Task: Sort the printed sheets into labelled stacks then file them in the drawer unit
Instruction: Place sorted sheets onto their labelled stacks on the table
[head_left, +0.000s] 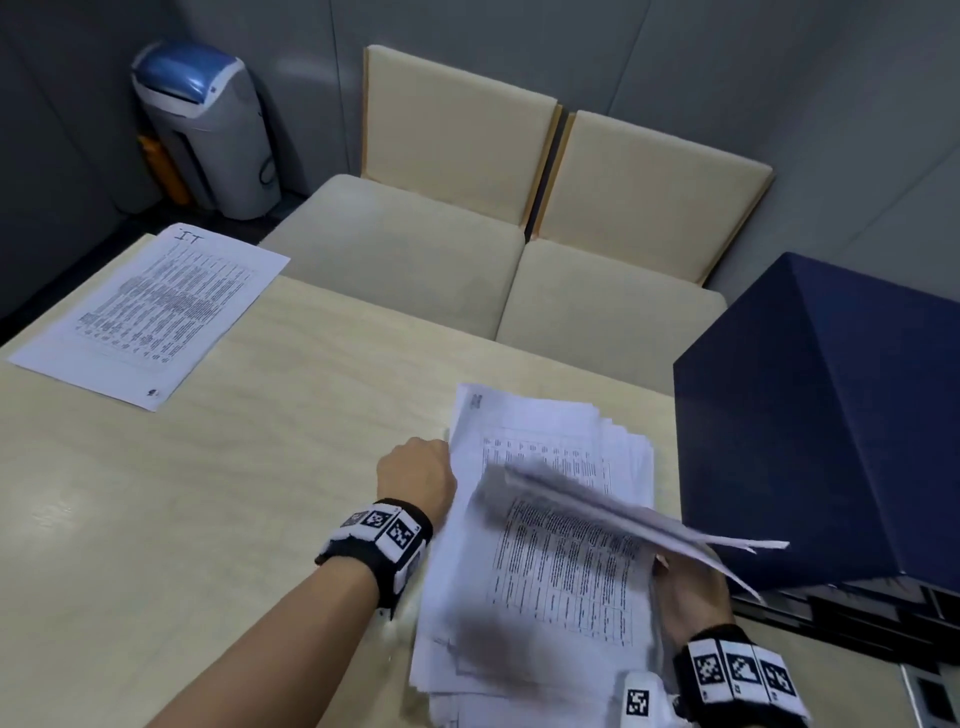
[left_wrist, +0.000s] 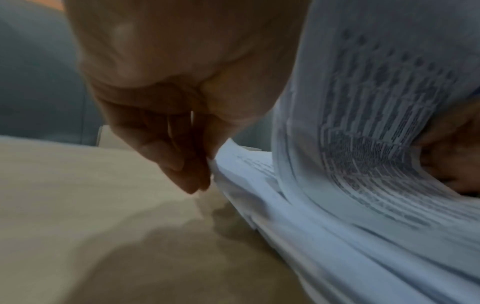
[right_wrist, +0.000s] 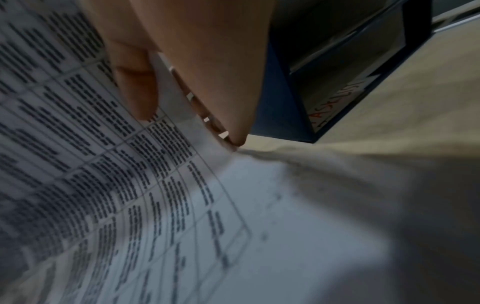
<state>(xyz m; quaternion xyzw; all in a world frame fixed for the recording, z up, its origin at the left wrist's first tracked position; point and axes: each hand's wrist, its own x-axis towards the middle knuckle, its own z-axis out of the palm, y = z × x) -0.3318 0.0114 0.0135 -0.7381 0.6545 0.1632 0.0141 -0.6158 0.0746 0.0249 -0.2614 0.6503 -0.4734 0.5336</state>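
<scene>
**Leafing through the loose pile**

Far left on the table (head_left: 260, 493) lies a sheet marked "IT" (head_left: 150, 312). The left hand (head_left: 415, 475) curls its fingers against the left edge of the big paper pile (head_left: 524, 597); whether it pinches anything I cannot tell. The right hand (head_left: 693, 597) grasps a lifted bundle (head_left: 649, 522) beside the blue drawer unit (head_left: 831, 426). Paper looks light, floppy, slippery; best taken by an edge or corner.

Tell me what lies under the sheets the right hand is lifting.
Under the lifted sheets lies the rest of the paper pile, its top page a printed table, on the table. The right hand grips them; lower pages are covered.
</scene>
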